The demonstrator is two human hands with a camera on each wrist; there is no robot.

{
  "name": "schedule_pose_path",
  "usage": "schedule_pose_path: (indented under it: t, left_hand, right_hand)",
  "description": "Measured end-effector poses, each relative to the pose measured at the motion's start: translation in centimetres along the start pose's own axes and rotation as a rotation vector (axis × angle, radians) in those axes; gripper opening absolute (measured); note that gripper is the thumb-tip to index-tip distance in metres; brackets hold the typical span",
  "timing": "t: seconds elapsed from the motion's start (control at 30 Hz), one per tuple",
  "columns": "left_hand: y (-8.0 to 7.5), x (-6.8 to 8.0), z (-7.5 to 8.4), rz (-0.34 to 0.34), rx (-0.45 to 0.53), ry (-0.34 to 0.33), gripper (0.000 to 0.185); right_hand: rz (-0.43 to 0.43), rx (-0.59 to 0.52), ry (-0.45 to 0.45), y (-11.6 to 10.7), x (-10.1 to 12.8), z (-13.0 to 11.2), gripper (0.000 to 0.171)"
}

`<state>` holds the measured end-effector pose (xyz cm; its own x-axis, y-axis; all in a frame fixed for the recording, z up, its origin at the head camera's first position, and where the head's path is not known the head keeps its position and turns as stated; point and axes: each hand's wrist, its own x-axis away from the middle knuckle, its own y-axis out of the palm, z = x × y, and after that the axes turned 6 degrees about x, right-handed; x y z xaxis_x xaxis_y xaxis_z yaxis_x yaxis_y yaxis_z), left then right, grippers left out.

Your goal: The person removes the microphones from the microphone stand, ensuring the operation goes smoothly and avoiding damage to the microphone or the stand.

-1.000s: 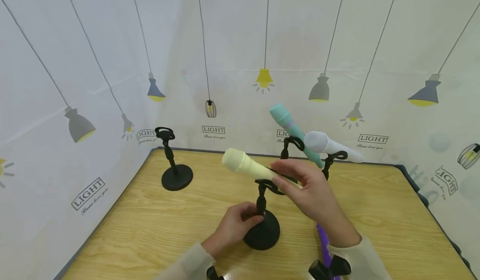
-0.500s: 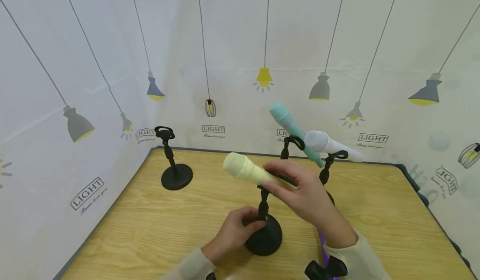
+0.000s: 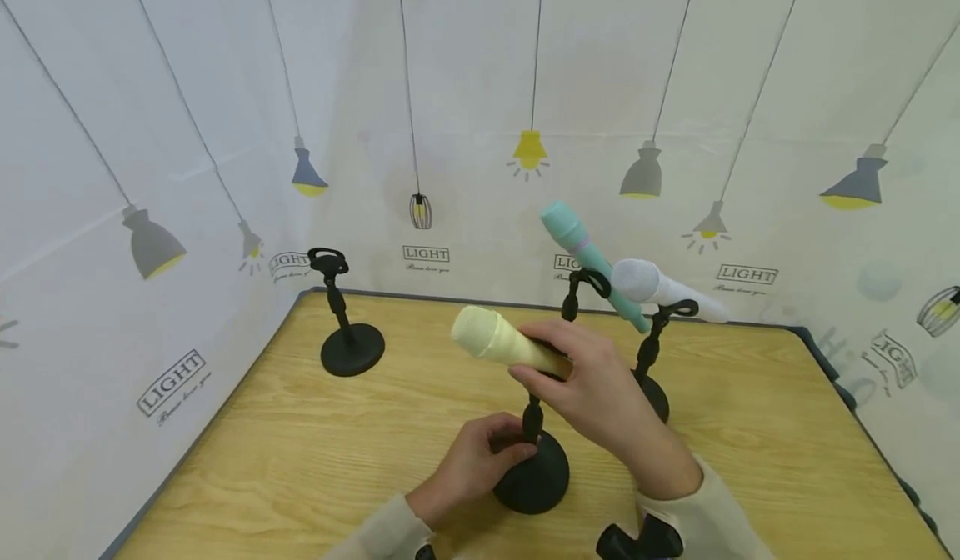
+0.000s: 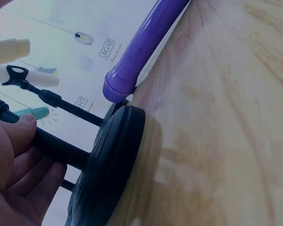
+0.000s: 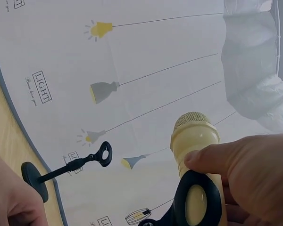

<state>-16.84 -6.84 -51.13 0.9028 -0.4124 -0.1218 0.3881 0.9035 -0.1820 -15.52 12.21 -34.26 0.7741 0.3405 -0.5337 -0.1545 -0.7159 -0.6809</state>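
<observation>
A pale yellow microphone (image 3: 491, 339) lies tilted in the black clip (image 5: 179, 197) of a desk stand, its head toward the left. My right hand (image 3: 600, 402) grips the microphone's body, with the thumb near its head in the right wrist view. The stand's round base (image 3: 536, 481) rests on the table. My left hand (image 3: 476, 460) pinches the stand's post (image 4: 61, 148) just above that base. In the head view, my right hand hides most of the clip and the microphone's tail end.
Behind stand a turquoise microphone (image 3: 592, 260) and a white microphone (image 3: 667, 289), each in a black stand. A third stand (image 3: 352, 347) with a bare clip is at the back left. A purple microphone (image 4: 137, 52) lies on the wooden table (image 3: 300, 460).
My right hand has slid left along the yellow microphone toward its head. The held stand has shifted slightly right and nearer, my left hand with it. My right arm now covers the purple microphone.
</observation>
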Motion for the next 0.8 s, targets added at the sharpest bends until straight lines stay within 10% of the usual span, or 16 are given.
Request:
schedule_pose_path:
  t: [0.8]
  left_hand:
    - [1.1,-0.2,0.1,0.019,-0.014,0.060,0.010]
  right_hand:
    - [0.035,-0.035,-0.083,-0.5,0.2,-0.1,0.037]
